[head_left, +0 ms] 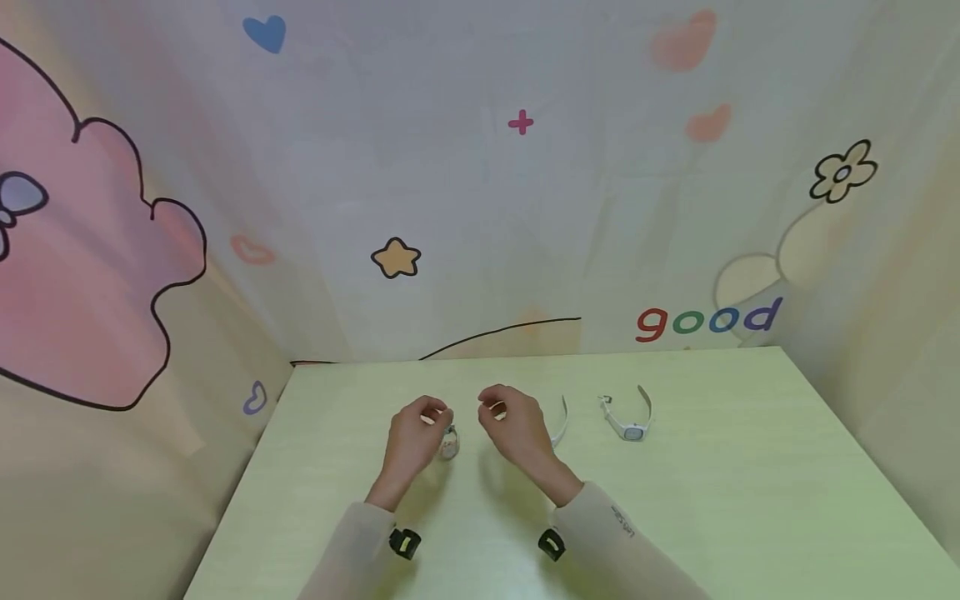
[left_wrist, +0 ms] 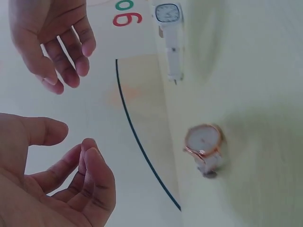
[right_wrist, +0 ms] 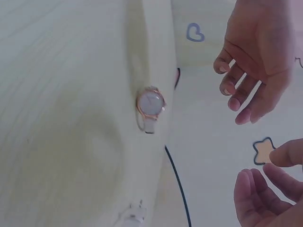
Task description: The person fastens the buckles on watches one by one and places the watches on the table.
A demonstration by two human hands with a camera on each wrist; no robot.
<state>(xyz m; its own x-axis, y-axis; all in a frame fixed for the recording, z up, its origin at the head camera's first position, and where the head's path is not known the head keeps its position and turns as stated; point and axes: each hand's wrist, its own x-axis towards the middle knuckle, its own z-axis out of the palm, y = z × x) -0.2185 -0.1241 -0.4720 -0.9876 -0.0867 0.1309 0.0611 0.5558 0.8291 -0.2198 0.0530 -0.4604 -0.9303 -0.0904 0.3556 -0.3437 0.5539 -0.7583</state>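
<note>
A rose-gold-rimmed watch [head_left: 450, 443] with a pale dial and a light strap sits on the table just right of my left hand [head_left: 414, 435]. In the left wrist view this watch [left_wrist: 203, 140] lies apart from the fingers. My left hand is raised over the table with its fingers loosely bent and holds nothing. Across from it, my right hand [head_left: 517, 427] also hovers, fingers relaxed, nothing between thumb and fingertips. Behind the right hand lies a white watch [head_left: 559, 425], partly hidden by it; its squarish dial [left_wrist: 168, 13] shows in the left wrist view.
Farther right on the table [head_left: 750, 467] rests another white watch [head_left: 633, 432] with its strap unfastened and curving up. A printed curtain [head_left: 480, 192] hangs along the back and sides of the table. Dark clips [head_left: 405, 543] sit by both sleeves.
</note>
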